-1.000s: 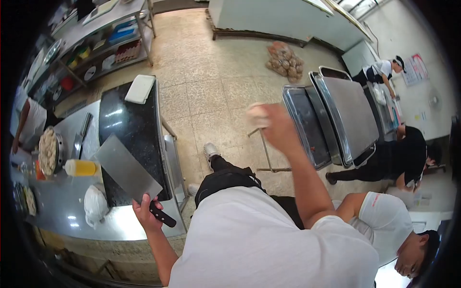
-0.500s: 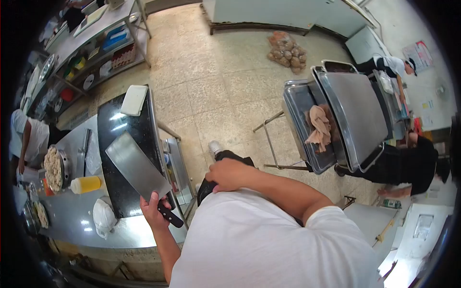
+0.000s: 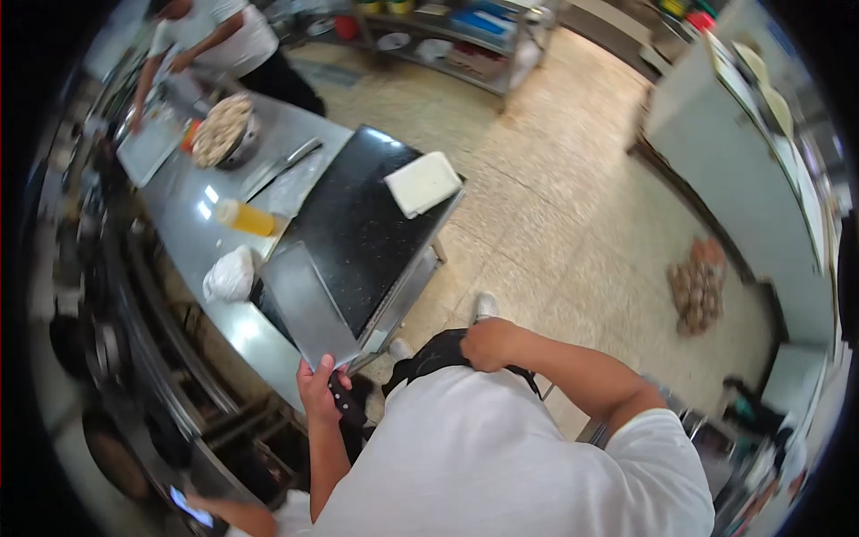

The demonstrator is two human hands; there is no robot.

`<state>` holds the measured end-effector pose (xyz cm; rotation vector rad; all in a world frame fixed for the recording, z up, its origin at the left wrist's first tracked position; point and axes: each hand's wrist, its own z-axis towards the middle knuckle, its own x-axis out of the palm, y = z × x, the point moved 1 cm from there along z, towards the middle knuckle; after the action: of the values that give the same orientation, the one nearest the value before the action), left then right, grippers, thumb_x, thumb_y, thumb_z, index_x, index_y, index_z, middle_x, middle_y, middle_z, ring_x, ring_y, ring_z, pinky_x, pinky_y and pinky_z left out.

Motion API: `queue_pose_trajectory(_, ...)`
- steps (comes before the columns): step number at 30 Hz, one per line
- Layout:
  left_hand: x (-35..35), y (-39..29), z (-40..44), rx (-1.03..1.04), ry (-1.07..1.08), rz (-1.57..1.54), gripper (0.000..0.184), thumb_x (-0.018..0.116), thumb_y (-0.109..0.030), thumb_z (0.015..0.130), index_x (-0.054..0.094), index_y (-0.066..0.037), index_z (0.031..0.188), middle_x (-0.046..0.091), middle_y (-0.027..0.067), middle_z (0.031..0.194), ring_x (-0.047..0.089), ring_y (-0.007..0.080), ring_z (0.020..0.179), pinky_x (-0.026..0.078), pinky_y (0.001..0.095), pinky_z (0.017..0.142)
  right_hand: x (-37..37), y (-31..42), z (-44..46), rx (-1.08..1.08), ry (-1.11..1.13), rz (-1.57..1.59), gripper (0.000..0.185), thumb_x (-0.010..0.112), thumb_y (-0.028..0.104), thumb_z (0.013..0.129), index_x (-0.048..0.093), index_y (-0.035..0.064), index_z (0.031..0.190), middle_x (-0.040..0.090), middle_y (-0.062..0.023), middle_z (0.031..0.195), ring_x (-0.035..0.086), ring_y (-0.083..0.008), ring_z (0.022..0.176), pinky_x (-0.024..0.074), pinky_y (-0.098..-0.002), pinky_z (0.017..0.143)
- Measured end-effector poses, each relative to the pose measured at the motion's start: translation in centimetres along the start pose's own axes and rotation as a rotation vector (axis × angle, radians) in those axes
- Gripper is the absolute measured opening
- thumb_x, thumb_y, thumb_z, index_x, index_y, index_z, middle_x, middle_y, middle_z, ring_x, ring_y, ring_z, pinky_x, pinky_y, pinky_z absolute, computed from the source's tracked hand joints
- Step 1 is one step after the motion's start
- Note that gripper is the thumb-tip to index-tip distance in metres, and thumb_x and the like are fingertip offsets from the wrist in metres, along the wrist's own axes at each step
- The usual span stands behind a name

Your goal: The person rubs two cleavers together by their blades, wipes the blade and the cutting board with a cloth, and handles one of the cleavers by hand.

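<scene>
Head view: left hand [image 3: 322, 394] grips cleaver [image 3: 310, 306]; right hand [image 3: 490, 345] seemingly touches apron [image 3: 437, 354].

Over on the left surface [image 3: 300, 123] I see a yellow bottle [image 3: 250, 219] near a white bag [image 3: 230, 275], with a heaped bowl [image 3: 244, 149] and a long knife [image 3: 279, 168] farther off. A person [image 3: 234, 40] stands far left; a lumpy sack [image 3: 694, 291] lies on the floor [image 3: 559, 192], right.
</scene>
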<state>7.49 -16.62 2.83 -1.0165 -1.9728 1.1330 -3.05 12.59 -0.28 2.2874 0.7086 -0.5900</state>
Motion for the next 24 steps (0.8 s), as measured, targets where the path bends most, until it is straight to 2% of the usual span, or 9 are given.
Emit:
queue_pose_trajectory(2,1.8,-0.1,-1.5,0.002,-0.138,-0.054,0.023,0.066,-0.019,0.092,0.057,-0.004,0.106,0.062,0.0068,0.075,0.057,0.0124,0.052,0.049,0.0252,0.047,-0.6,-2.0,-2.7,-0.012,0.028,-0.023,0.029,0.054,0.019,0.082,0.074,-0.0003,0.091,0.072,-0.0210,0.099,0.070,-0.0355,0.096,0.0555,-0.0448,0.083)
queue_pose_trajectory(7,4.4,1.0,-3.2,0.059,-0.231,-0.141,0.019,0.066,-0.019,0.092,0.060,-0.004,0.102,0.064,0.0066,0.076,0.057,0.0117,0.052,0.049,0.0256,0.047,0.8,-9.5,-8.5,-0.026,0.175,-0.081,0.030,0.057,0.028,0.078,0.074,0.0033,0.084,0.071,-0.0198,0.092,0.069,-0.0370,0.090,0.0552,-0.0462,0.076)
queue_pose_trajectory(9,4.8,0.8,-3.3,0.056,-0.256,-0.151,0.019,0.067,-0.018,0.092,0.061,-0.004,0.102,0.065,0.0076,0.077,0.057,0.0116,0.051,0.049,0.0254,0.047,0.1,-10.3,-10.5,-0.042,0.322,0.054,0.027,0.058,0.021,0.077,0.073,-0.0006,0.083,0.071,-0.0219,0.088,0.070,-0.0374,0.088,0.0559,-0.0449,0.078)
queue_pose_trajectory(11,5.4,1.3,-3.5,0.088,-0.300,-0.171,0.020,0.067,-0.019,0.092,0.060,-0.004,0.103,0.064,0.0070,0.077,0.057,0.0115,0.051,0.049,0.0254,0.046,1.1,-11.4,-12.4,0.178,0.435,0.379,0.027,0.065,0.025,0.077,0.073,-0.0003,0.081,0.073,-0.0191,0.085,0.071,-0.0344,0.086,0.0559,-0.0417,0.077)
queue_pose_trajectory(16,6.6,1.3,-3.2,0.117,-0.359,-0.270,0.022,0.067,-0.020,0.091,0.058,-0.006,0.105,0.064,0.0065,0.076,0.057,0.0114,0.051,0.049,0.0255,0.045,5.4,-15.2,-14.3,0.192,0.612,0.646,0.030,0.068,0.029,0.076,0.074,0.0037,0.090,0.073,-0.0192,0.091,0.070,-0.0342,0.088,0.0547,-0.0421,0.078)
queue_pose_trajectory(20,7.7,1.5,-2.4,0.130,-0.368,-0.263,0.022,0.067,-0.021,0.092,0.057,-0.006,0.106,0.064,0.0064,0.078,0.058,0.0114,0.051,0.049,0.0253,0.046,6.7,-17.5,-12.4,0.114,0.688,0.565,0.034,0.071,0.033,0.074,0.074,0.0068,0.096,0.072,-0.0192,0.095,0.070,-0.0340,0.091,0.0537,-0.0424,0.079)
queue_pose_trajectory(22,8.3,1.7,-1.5,0.142,-0.347,-0.290,0.021,0.065,-0.021,0.094,0.057,-0.006,0.106,0.064,0.0074,0.079,0.057,0.0120,0.051,0.049,0.0254,0.046,5.5,-17.5,-9.6,-0.012,0.580,0.322,0.037,0.072,0.035,0.074,0.074,0.0084,0.100,0.072,-0.0193,0.097,0.070,-0.0339,0.092,0.0533,-0.0426,0.080)
queue_pose_trajectory(23,8.3,0.9,-1.2,0.118,-0.320,-0.281,0.021,0.062,-0.021,0.097,0.057,-0.005,0.109,0.065,0.0079,0.082,0.058,0.0124,0.055,0.050,0.0252,0.049,3.9,-16.5,-8.3,-0.067,0.388,0.183,0.039,0.073,0.036,0.074,0.074,0.0092,0.102,0.072,-0.0193,0.099,0.070,-0.0338,0.092,0.0530,-0.0426,0.080)
queue_pose_trajectory(24,9.0,0.8,-0.7,0.112,-0.320,-0.277,0.021,0.062,-0.021,0.097,0.057,-0.005,0.109,0.065,0.0079,0.082,0.058,0.0124,0.055,0.050,0.0252,0.049,0.6,-15.0,-7.7,-0.102,0.121,0.116,0.025,0.071,0.030,0.075,0.074,0.0087,0.088,0.070,-0.0187,0.086,0.069,-0.0338,0.083,0.0523,-0.0443,0.072)
